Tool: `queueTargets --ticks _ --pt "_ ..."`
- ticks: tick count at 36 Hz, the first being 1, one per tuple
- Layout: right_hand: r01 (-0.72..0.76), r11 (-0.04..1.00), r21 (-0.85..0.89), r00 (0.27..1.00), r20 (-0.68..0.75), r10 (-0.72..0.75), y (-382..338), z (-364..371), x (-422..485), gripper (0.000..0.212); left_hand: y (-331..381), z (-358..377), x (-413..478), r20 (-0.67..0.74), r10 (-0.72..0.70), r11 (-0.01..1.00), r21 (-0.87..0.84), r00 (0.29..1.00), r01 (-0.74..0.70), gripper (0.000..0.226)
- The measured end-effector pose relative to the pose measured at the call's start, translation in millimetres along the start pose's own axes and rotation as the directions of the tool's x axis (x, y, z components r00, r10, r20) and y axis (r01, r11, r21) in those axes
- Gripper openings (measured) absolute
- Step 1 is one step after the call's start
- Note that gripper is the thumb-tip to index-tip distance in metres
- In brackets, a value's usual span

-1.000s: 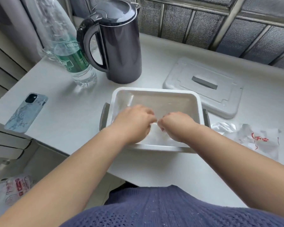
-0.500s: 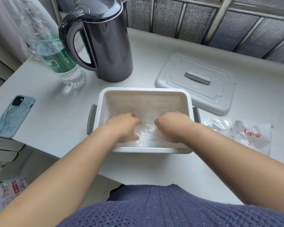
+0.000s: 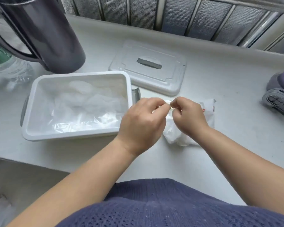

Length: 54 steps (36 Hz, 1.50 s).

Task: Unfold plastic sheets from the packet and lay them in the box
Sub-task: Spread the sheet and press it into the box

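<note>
Head view, left hand [image 3: 141, 122]: thumb and finger pinch the plastic sheet [image 3: 168, 101].
Right hand [image 3: 188, 117]: pinches same sheet, above packet [image 3: 210, 112].
Box [image 3: 72, 134]: left, laid sheets [image 3: 82, 112] inside.

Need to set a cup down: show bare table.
Bare: table between lid and purple gadget; strip before the box. Crowded: right of the box, where left hand and right hand pinch a sheet; kettle, bottle back left.

The left forearm lies from 7 o'clock, the right one from 5 o'clock, both bare. The left grip [image 3: 143, 122] and the right grip [image 3: 188, 117] show their backs, fingers curled, tips nearly meeting. Each seems to pinch one plastic sheet [image 3: 168, 101] between thumb and forefinger.
</note>
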State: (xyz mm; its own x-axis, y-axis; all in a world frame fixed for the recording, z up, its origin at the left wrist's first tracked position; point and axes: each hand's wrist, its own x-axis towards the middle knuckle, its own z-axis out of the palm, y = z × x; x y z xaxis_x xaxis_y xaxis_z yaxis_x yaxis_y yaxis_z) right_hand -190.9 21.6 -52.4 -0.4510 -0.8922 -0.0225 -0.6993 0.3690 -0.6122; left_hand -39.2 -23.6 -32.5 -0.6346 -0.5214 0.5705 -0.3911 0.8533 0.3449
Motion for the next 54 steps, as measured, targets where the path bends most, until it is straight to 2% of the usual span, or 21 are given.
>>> queueTargets --ticks 2,4,7,9,15,19,23,26,28,32,35,37,38,40,42,44,46,48,50,52,54 --pt "-0.061 0.998 -0.025 0.995 0.082 0.063 19.3 -3.6 -7.9 0.032 9.2 23.0 -13.9 0.102 0.009 0.999 -0.051 0.995 -0.004 0.016" --pt "-0.11 0.993 -0.033 0.98 0.162 0.114 36.3 -6.7 -16.5 0.034 17.9 45.8 -27.7 0.286 -0.134 0.985 -0.069 0.949 0.16 0.025" --pt "-0.128 0.991 -0.041 0.948 0.289 0.135 50.8 -7.5 -25.9 0.037 20.5 69.6 -43.4 0.574 -0.424 0.852 -0.01 0.7 0.524 0.049" --pt "-0.125 0.991 -0.057 0.918 0.373 0.137 53.4 -7.7 -29.5 0.044 18.8 78.1 -47.5 0.589 -0.5 0.772 -0.029 0.635 0.636 0.054" --pt "-0.114 0.993 -0.043 0.882 0.455 0.121 56.5 -11.1 -28.9 0.057 17.0 76.6 -41.9 0.475 -0.681 0.576 -0.123 0.558 0.808 0.024" --pt "-0.129 0.991 0.043 0.875 0.476 0.093 56.5 -13.0 -24.0 0.064 15.3 72.4 -33.6 0.455 -0.763 0.381 -0.259 0.46 0.888 0.01" --pt "-0.038 0.995 0.091 0.879 0.477 -0.01 49.8 -12.2 -22.7 0.073 18.2 66.5 -23.8 0.432 -0.794 0.287 -0.354 0.428 0.89 0.018" --pt "0.036 0.999 -0.007 0.909 0.415 -0.029 46.4 -6.9 -20.3 0.05 19.4 58.4 -16.3 0.436 -0.775 0.251 -0.451 0.457 0.857 0.018" --pt "0.031 0.997 -0.073 0.934 0.357 -0.003 46.2 -4.9 -17.0 0.034 20.3 51.8 -10.5 0.411 -0.747 0.303 -0.488 0.522 0.819 0.014" --pt "-0.01 0.979 -0.203 0.911 0.403 0.093 46.5 -4.2 -14.2 0.031 24.4 33.4 8.1 0.273 -0.707 0.438 -0.556 0.653 0.707 0.01" --pt "0.082 0.934 -0.347 0.883 0.46 0.093 45.7 -1.9 -13.8 0.008 21.4 14.6 24.5 0.144 -0.724 0.431 -0.669 0.674 0.605 0.009" --pt "0.073 0.942 -0.327 0.89 0.447 0.086 41.1 -1.8 -13.0 0.01 16.4 0.2 32.8 0.075 -0.731 0.416 -0.739 0.678 0.53 0.01" --pt "0.063 0.957 -0.282 0.9 0.431 0.068 36.3 -1.3 -11.6 0.014 11.8 -7.3 34.6 0.048 -0.743 0.405 -0.761 0.668 0.506 0.01" --pt "0.074 0.986 -0.151 0.948 0.318 -0.022 25.3 -2.0 -11.5 0.04 3.4 -19.0 36.8 0.034 -0.786 0.345 -0.804 0.617 0.484 0.011" --pt "0.172 0.983 0.066 0.974 0.136 -0.18 3.7 -5.5 -13.4 0.053 -8.4 -30.2 35.0 0.054 -0.833 0.244 -0.858 0.551 0.453 0.013" --pt "0.311 0.926 0.214 0.943 0.055 -0.329 -14.7 -7.8 -14.5 0.061 -17.1 -38.4 33.0 0.107 -0.861 0.121 -0.907 0.498 0.403 0.013" --pt "0.387 0.882 0.271 0.907 0.06 -0.416 -35.8 -3.9 -17.5 0.067 -25.5 -46.5 29.3 0.174 -0.863 0.009 -0.933 0.474 0.359 0.013" --pt "0.444 0.879 0.173 0.89 0.03 -0.455 -50.2 6.8 -17.0 0.074 -30.7 -51.9 24.7 0.244 -0.846 -0.07 -0.932 0.474 0.355 0.01" --pt "0.46 0.884 0.084 0.888 -0.042 -0.458 -66.2 22.4 -15.0 0.056 -37.9 -60.9 18.4 0.291 -0.84 -0.114 -0.92 0.458 0.376 0.01" --pt "0.48 0.874 0.072 0.872 -0.149 -0.467 -78.2 32.8 -10.4 0.023 -44.5 -70.2 13.7 0.331 -0.841 -0.151 -0.903 0.428 0.401 0.011" --pt "0.522 0.852 0.04 0.831 -0.248 -0.497 -88.1 39.9 -3.8 0.012 -53.3 -81.1 7.9 0.35 -0.852 -0.154 -0.878 0.389 0.453 0.011"
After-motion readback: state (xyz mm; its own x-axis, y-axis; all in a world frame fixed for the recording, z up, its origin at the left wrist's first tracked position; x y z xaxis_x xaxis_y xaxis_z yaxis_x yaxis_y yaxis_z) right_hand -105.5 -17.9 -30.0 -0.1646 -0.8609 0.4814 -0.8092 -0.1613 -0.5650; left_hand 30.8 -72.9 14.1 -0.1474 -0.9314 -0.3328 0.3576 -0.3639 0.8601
